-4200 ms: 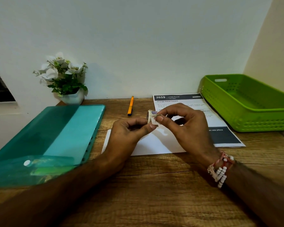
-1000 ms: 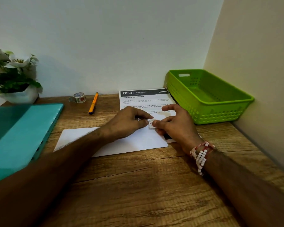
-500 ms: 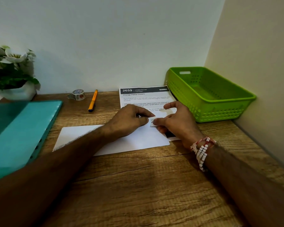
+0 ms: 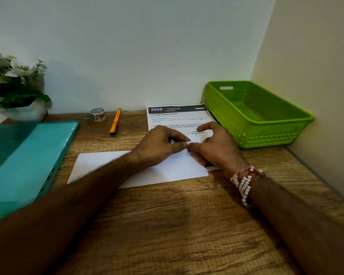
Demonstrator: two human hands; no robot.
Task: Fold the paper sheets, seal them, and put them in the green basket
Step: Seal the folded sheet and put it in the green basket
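Pinching tape bit (image 4: 188, 144) between thumb and forefinger, left hand (image 4: 159, 144) holds it low over paper (image 4: 177, 170) edge, likely to seal fold. Right hand (image 4: 216, 149) thumb meets same bit; grip unclear, forefinger raised. Paper flat on bench (image 4: 187, 225), basket (image 4: 266, 134) just right of hands.

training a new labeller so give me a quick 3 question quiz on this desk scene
1. True or false: the green basket already holds a folded sheet.
2. Which lies between the tape roll and the printed sheet? A) orange pen B) scissors C) stapler
3. Fill in: the left hand and right hand pinch a small tape piece over the plain white ____.
Key: 1 false, its visible floor is bare. 2 A. 3 paper.
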